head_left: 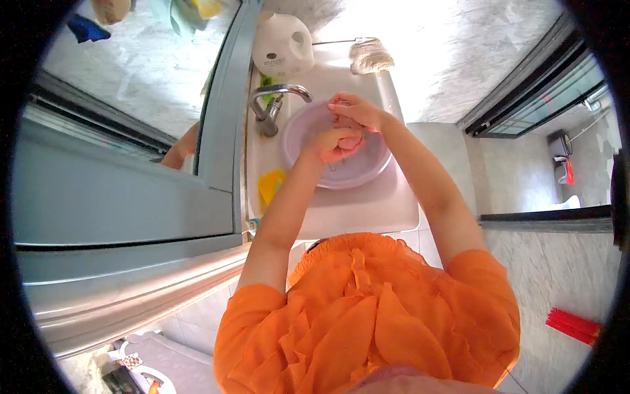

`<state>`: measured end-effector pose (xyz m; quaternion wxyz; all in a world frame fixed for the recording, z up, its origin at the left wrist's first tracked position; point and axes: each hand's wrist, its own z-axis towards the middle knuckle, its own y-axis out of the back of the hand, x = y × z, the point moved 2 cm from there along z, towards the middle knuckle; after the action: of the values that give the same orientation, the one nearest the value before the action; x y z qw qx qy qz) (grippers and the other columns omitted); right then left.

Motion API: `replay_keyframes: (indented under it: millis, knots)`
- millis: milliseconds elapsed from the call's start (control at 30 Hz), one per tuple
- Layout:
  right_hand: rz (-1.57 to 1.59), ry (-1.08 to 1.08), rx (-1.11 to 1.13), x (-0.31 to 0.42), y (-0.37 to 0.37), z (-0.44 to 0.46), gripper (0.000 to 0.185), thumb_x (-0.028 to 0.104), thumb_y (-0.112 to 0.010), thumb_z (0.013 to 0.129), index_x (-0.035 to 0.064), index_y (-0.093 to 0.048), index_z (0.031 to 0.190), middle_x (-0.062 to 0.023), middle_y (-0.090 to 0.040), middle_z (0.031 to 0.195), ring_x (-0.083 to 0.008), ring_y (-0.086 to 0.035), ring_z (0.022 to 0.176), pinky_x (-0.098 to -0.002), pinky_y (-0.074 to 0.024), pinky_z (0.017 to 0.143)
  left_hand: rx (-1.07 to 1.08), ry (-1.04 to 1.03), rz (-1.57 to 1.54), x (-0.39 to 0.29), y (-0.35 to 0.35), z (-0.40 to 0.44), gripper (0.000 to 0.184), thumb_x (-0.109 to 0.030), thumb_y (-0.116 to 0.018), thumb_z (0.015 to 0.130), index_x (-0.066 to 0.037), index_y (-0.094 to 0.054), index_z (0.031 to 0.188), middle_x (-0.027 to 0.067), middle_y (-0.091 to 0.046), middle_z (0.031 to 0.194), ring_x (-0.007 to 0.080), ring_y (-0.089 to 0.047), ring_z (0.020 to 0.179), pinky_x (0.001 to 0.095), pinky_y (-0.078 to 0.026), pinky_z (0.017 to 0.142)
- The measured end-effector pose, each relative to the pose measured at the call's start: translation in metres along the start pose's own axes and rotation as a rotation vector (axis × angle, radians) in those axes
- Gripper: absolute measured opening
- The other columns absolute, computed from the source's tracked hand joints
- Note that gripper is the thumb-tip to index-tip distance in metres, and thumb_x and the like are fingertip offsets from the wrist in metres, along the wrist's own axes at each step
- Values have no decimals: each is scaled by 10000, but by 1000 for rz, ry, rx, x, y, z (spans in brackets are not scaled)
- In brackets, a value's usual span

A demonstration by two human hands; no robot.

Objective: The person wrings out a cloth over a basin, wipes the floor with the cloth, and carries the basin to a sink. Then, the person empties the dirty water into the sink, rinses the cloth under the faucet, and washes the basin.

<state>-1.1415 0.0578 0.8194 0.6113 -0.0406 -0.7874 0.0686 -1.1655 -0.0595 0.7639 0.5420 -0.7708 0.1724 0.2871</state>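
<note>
Both my hands are over a pale pink-purple basin (371,178), which stands in the washbasin under the tap. My left hand (338,144) is closed like a fist, its knuckles turned toward the right. Just beyond it and close against it, my right hand (357,112) has its fingers bent and pressed together. Whatever lies between or inside the fingers, if anything, is hidden. Faint dark lines show at the bottom of the basin, too unclear to name. A chrome tap (269,111) reaches over the basin's left rim.
A large white jug (282,49) stands at the back left of the white washstand (357,217), and a whitish cloth-like lump (371,56) lies at the back right. Left of the basin is a yellow object (270,186). A mirror cabinet (220,125) borders the left side.
</note>
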Motion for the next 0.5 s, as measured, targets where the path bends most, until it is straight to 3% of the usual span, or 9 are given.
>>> replay_keyframes:
  millis: [100, 200, 300, 400, 467, 500]
  knots:
    - [-55, 26, -81, -7, -3, 4, 208, 224, -561, 887, 40, -507, 968, -43, -540, 788, -130, -558, 706, -273, -491, 616, -137, -6, 366, 9, 23, 10, 212, -134, -626, 764, -34, -556, 938, 38, -590, 822, 143, -561, 730, 293, -466, 649]
    - [-108, 126, -278, -44, 6, 26, 218, 223, -567, 876, 29, -510, 957, -54, -553, 752, -138, -563, 660, -279, -478, 597, -666, -118, 899, -1, -35, -13, 145, -136, -669, 733, -64, -569, 810, 8, -558, 670, 122, -523, 597, 278, -431, 546]
    - [-329, 182, -616, -65, 7, 33, 220, 216, -567, 866, 20, -515, 952, -61, -571, 722, -142, -567, 639, -281, -465, 586, -651, -854, 1082, 26, 8, 13, 190, -157, -696, 686, -44, -583, 788, 55, -592, 693, 174, -563, 633, 314, -435, 558]
    - [-352, 217, -934, -99, 13, 46, 214, 209, -561, 863, 21, -520, 957, -63, -584, 712, -147, -573, 637, -284, -460, 590, -674, -767, 1235, 17, -28, -8, 276, -186, -705, 668, -23, -597, 864, 105, -623, 752, 238, -605, 689, 334, -456, 597]
    - [-335, 221, -1051, -108, 13, 44, 208, 205, -557, 867, 30, -523, 974, -62, -593, 719, -155, -578, 640, -290, -463, 601, -821, -832, 1380, 34, -3, 5, 300, -186, -699, 669, -18, -604, 899, 116, -619, 750, 242, -609, 701, 340, -462, 611]
    - [-234, 177, -946, -106, 13, 43, 219, 209, -557, 870, 32, -523, 995, -61, -596, 736, -158, -582, 656, -295, -468, 611, -894, -865, 1452, 31, -9, 3, 313, -187, -696, 670, -15, -608, 917, 122, -618, 749, 244, -611, 707, 343, -465, 618]
